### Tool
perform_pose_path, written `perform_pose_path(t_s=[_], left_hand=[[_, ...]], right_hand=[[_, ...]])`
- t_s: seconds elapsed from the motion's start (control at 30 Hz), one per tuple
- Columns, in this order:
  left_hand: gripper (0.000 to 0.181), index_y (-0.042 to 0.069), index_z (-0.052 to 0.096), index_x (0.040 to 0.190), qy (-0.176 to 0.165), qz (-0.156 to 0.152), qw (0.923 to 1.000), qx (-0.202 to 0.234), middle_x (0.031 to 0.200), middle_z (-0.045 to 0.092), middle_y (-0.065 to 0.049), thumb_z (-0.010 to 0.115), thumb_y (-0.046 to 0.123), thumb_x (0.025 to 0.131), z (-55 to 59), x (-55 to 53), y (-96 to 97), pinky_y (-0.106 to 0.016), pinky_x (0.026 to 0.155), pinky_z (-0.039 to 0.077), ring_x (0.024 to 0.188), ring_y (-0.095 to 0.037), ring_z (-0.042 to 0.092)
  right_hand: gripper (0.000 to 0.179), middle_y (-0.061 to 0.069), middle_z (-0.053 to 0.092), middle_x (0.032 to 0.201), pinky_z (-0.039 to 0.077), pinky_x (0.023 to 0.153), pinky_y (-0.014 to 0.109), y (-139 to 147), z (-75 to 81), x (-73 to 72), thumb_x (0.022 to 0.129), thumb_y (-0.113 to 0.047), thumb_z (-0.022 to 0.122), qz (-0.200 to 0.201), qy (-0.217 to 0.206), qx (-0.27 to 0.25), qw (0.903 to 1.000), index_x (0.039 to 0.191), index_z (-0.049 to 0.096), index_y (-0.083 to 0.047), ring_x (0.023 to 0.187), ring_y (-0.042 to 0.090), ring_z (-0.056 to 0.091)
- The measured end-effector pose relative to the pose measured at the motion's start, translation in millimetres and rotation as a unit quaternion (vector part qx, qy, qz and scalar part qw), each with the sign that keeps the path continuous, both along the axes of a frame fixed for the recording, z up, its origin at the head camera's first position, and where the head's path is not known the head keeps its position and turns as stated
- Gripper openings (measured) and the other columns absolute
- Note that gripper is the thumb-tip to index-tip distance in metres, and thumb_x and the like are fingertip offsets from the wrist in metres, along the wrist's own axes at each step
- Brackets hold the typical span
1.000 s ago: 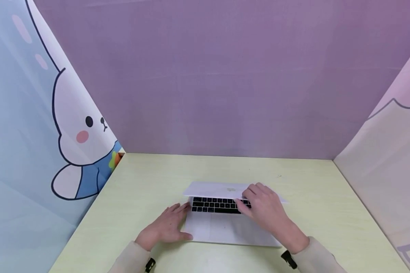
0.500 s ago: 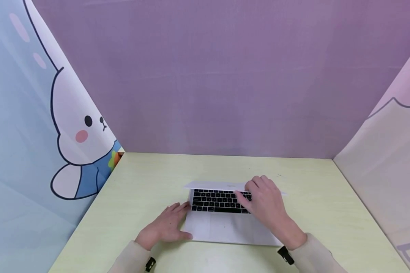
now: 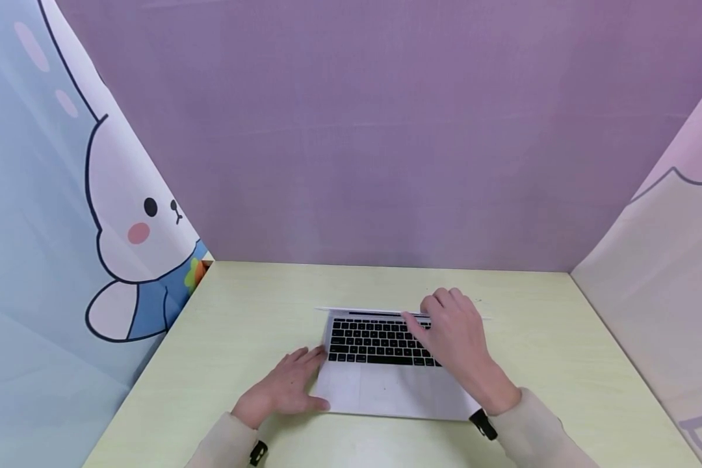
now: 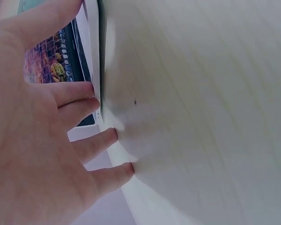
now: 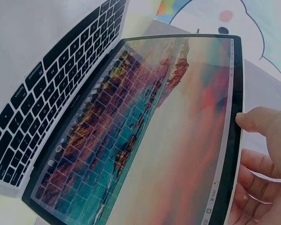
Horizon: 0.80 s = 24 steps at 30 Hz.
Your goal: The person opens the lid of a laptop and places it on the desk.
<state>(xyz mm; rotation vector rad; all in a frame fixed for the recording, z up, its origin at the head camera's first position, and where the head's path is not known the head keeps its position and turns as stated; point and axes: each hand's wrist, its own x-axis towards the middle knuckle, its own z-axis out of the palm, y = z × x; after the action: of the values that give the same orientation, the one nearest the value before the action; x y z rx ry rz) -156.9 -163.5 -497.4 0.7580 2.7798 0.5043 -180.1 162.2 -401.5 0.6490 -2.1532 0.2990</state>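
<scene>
A silver laptop (image 3: 380,393) with black keys lies on the table, its lid (image 3: 357,310) raised and seen nearly edge-on in the head view. My right hand (image 3: 459,344) grips the lid's upper edge, the thumb on the black bezel and the other fingers curled behind. A lit screen (image 5: 145,122) with a coastal mountain picture shows in the right wrist view. Against the base's left side rests my left hand (image 3: 292,385), fingers spread and fairly straight, its thumb at the front left corner. In the left wrist view, fingertips (image 4: 126,169) touch the tabletop beside the laptop.
The pale wooden table (image 3: 257,305) runs back to a purple cloth wall (image 3: 374,143). A blue cloth with a cartoon rabbit (image 3: 134,214) hangs on the left. On the right is a pink and white cloth (image 3: 667,273).
My right hand has moved back and up with the lid, which has tilted further open and uncovered more key rows. The left hand has stayed in place.
</scene>
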Motion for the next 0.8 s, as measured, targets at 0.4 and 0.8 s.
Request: perform_pose_path(t_s=[0.4, 0.8], left_hand=[[0.097, 0.001, 0.039, 0.154, -0.011, 0.007, 0.9999, 0.000, 0.162, 0.034, -0.016, 0.076, 0.056, 0.083, -3.7, -2.3, 0.2, -0.068, 0.114, 0.026, 0.144, -0.050, 0.031], [0.097, 0.000, 0.039, 0.154, -0.029, 0.019, 0.9994, -0.007, 0.163, 0.033, -0.015, 0.078, 0.054, 0.083, 4.1, -0.5, 3.6, -0.067, 0.115, 0.025, 0.146, -0.047, 0.029]], right_hand=[[0.033, 0.007, 0.062, 0.068, 0.039, 0.050, 0.031, -0.8, 10.7, -13.6, 0.077, -0.028, 0.086, -0.014, 0.010, 0.017, 0.9997, 0.070, 0.067, -0.002, 0.057, 0.024, 0.049], [0.035, 0.008, 0.065, 0.069, 0.045, 0.052, 0.034, -2.7, 21.5, -29.7, 0.080, -0.032, 0.086, -0.036, -0.011, 0.014, 0.9992, 0.072, 0.071, -0.002, 0.059, 0.025, 0.055]])
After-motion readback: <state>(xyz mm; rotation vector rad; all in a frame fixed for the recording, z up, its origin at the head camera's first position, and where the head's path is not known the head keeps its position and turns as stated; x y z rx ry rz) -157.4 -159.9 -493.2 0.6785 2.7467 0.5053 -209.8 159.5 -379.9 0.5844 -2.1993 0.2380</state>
